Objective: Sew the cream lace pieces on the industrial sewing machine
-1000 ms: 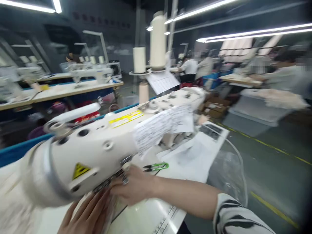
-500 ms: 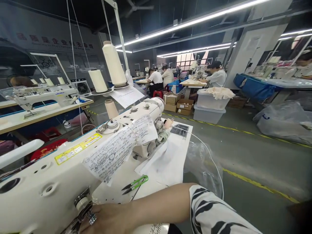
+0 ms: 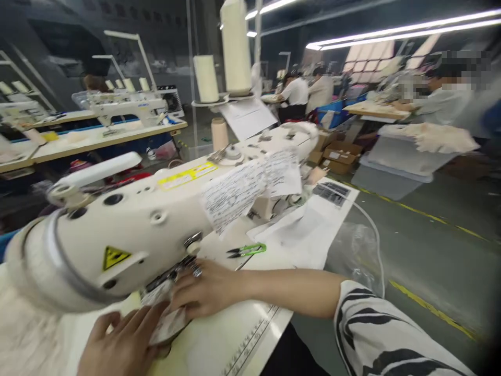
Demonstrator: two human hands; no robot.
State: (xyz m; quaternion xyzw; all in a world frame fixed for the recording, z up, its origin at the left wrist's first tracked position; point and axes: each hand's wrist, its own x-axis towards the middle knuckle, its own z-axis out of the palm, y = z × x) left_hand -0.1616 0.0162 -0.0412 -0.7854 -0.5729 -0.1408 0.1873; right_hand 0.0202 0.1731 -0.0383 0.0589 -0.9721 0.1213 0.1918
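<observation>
A small piece of pale fabric [image 3: 169,325] lies on the sewing machine bed, just under the needle area. My left hand [image 3: 121,342] grips its near edge with bent fingers. My right hand [image 3: 211,290], with a ring on one finger, reaches across from the right, its fingers closed on the far side of the same fabric close to the presser foot. The white sewing machine [image 3: 156,209] rises behind both hands and partly hides the needle. Green-handled thread snips [image 3: 248,250] lie on the bed beyond my right wrist.
Handwritten paper [image 3: 235,198] hangs on the machine arm. Thread cones [image 3: 236,52] stand on a rack behind it. Pale cloth [image 3: 27,324] is heaped at the left. Plastic bins [image 3: 395,172] stand on the floor at right, and several people sit at machines farther back.
The view has swung left and down, bringing the machine's head end into sight. My left hand now shows, on the fabric; my right hand stays by the presser foot.
</observation>
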